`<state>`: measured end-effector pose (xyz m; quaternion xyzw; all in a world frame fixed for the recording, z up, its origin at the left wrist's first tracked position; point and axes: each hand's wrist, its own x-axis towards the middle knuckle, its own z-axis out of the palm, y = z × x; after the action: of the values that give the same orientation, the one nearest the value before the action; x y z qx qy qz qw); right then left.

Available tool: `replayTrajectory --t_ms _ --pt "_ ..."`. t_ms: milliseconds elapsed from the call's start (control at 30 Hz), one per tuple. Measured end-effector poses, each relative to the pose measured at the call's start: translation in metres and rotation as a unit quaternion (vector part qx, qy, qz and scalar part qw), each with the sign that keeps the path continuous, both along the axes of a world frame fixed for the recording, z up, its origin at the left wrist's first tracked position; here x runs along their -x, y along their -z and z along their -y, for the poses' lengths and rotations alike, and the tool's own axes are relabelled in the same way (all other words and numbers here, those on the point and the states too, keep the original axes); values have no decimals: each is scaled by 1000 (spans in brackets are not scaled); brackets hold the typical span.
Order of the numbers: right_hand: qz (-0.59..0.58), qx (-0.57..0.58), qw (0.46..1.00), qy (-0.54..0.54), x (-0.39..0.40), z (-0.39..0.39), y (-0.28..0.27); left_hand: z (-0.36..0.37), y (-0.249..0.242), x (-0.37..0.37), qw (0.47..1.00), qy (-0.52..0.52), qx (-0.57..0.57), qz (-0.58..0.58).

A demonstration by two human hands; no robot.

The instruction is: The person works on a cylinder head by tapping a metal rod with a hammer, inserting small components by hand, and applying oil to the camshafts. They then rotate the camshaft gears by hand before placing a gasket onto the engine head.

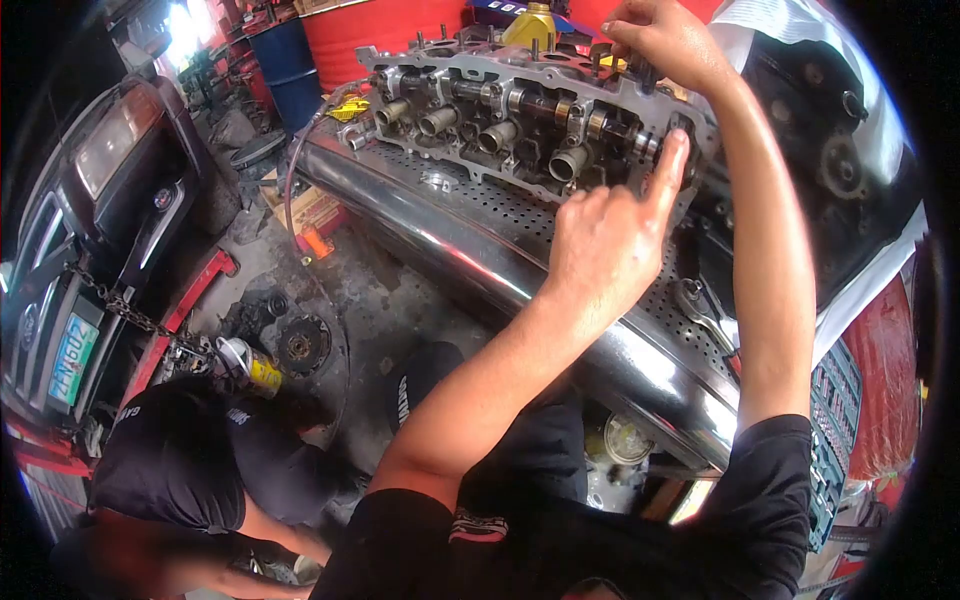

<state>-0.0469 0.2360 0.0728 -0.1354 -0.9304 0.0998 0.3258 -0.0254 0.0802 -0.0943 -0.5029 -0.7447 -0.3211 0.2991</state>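
Observation:
An aluminium cylinder head (470, 75) lies on a perforated metal surface (520, 215), its camshaft (540, 103) and several round ports showing. My left hand (610, 240) is over its right end, the index finger stretched out and its tip at the head near the camshaft's end. The other fingers of that hand are curled, and I see nothing held in them. At the far edge of the head is my right hand (665, 40), with bent fingers drawn together. A dark upright part shows just below its palm; whatever those fingers grip is hidden.
A ratchet-like tool (700, 305) lies right of my left hand. A large dark engine part (835, 165) stands at the right, above a socket set (835, 420). A yellow container (535, 25) is behind the head. Another person (170, 450) is at the lower left, near a vehicle (90, 200).

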Motion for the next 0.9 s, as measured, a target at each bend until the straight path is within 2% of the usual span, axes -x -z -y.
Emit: replayTrajectory --t_ms 200,300,367,533,633,900 --pt "11 26 1000 5 0 5 -1 10 28 -7 1000 -6 1 -6" --pt "14 31 999 10 1 5 -1 12 54 -9 999 -5 39 -7" --pt "17 66 998 6 -2 10 0 10 77 -5 999 20 -7 -32" --pt "11 67 998 -14 -6 15 -3 14 26 -10 994 37 -102 -24" --pt "7 54 998 -15 -4 12 -3 2 3 3 997 30 -62 -40" --pt "3 49 999 -21 -4 10 2 2 12 9 999 1 -31 -44"
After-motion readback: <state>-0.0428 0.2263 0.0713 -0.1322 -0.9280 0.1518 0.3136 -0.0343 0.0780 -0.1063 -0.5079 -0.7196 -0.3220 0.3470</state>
